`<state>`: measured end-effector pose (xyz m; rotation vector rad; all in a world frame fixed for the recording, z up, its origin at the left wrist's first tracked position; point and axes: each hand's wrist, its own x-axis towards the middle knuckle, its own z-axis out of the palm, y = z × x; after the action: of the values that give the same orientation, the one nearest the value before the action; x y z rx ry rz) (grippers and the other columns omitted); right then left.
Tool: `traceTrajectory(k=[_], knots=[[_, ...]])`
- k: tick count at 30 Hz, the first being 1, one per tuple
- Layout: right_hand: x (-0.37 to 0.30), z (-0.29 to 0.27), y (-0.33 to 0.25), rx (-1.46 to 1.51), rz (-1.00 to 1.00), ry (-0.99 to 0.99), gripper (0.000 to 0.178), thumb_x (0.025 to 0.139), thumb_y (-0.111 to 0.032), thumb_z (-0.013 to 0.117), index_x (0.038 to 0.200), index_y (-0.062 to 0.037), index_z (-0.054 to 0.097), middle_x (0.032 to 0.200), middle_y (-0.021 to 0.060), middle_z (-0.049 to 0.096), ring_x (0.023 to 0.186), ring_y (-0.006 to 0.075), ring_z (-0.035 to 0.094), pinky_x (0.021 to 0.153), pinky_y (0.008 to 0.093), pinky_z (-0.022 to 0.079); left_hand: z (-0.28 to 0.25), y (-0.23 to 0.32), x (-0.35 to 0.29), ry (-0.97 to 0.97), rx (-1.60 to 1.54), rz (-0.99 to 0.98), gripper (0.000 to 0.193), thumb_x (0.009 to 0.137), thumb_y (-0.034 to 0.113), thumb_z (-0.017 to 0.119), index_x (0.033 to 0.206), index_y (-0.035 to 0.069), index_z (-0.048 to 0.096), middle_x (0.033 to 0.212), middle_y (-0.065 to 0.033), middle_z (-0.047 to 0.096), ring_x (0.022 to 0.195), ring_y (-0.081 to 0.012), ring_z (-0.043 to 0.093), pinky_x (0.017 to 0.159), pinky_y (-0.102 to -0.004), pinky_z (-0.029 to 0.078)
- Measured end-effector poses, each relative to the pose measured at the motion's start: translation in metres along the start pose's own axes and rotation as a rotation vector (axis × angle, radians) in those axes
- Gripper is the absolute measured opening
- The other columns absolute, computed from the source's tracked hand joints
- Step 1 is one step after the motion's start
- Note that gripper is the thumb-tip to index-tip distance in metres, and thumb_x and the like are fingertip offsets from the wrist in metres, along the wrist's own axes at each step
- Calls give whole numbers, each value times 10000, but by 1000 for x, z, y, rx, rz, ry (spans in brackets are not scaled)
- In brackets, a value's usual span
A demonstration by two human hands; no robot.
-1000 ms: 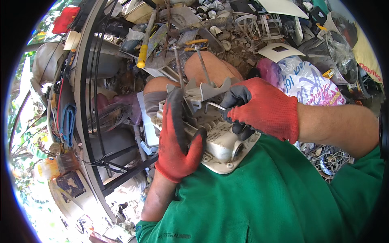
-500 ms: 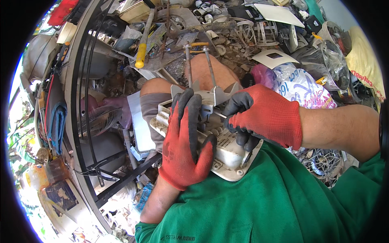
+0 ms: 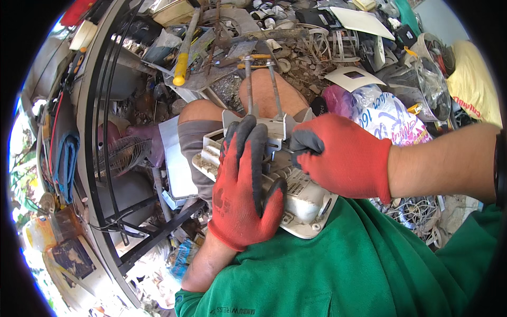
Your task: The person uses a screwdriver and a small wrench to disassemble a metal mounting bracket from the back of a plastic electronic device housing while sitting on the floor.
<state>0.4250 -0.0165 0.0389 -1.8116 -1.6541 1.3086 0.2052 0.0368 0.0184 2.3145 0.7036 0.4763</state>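
An off-white cast housing (image 3: 303,203) with a printed label rests tilted on my lap. Bolted to it is a metal bracket (image 3: 274,128) with two long threaded bolts (image 3: 250,87) pointing away from me. My left hand (image 3: 240,185), in a red glove with dark grey fingers, lies over the left part of the housing, its fingers stretched out and the thumb apart. Close beside the bracket, my right hand (image 3: 338,156), in a matching glove, is closed with its fingers curled in. Whatever it pinches is hidden behind the knuckles.
A black metal frame (image 3: 87,105) stands along my left side. Ahead lies a yellow-handled tool (image 3: 181,68) among scrap and rubble. Plastic bags (image 3: 388,113) sit to the right, near a tangle of wires (image 3: 414,214). A white panel (image 3: 179,158) leans by my left knee.
My right hand has turned, its knuckles rolling over, and its lower fingers no longer show below it. My left hand stays on the housing. The whole view has shifted slightly.
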Motion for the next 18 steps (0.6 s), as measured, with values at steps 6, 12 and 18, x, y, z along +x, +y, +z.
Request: traceTrajectory(k=[6, 12, 18], knots=[[22, 28, 87, -155, -691, 178, 349, 797, -80, 680, 1139, -27, 636, 946, 145, 669, 787, 389, 661, 648, 460, 530, 3, -10, -10, 7, 36, -5, 775, 776, 169, 669, 1464, -70, 405, 1498, -325, 395, 1389, -517, 395, 1181, -529, 294], [18, 45, 109, 35, -622, 267, 411, 802, -117, 680, 1206, -53, 641, 985, 144, 677, 823, 398, 663, 713, 453, 539, 2, -8, -7, 16, -4, 7, 753, 779, 156, 652, 1458, -60, 410, 1493, -320, 400, 1396, -509, 388, 1174, -514, 311], [-5, -16, 123, -134, -413, -110, 358, 827, -157, 693, 1169, -53, 668, 1029, 141, 699, 911, 372, 677, 793, 441, 553, 4, 6, 1, 35, -68, 33, 739, 763, 118, 645, 1443, -58, 417, 1500, -312, 397, 1422, -467, 381, 1172, -499, 311]])
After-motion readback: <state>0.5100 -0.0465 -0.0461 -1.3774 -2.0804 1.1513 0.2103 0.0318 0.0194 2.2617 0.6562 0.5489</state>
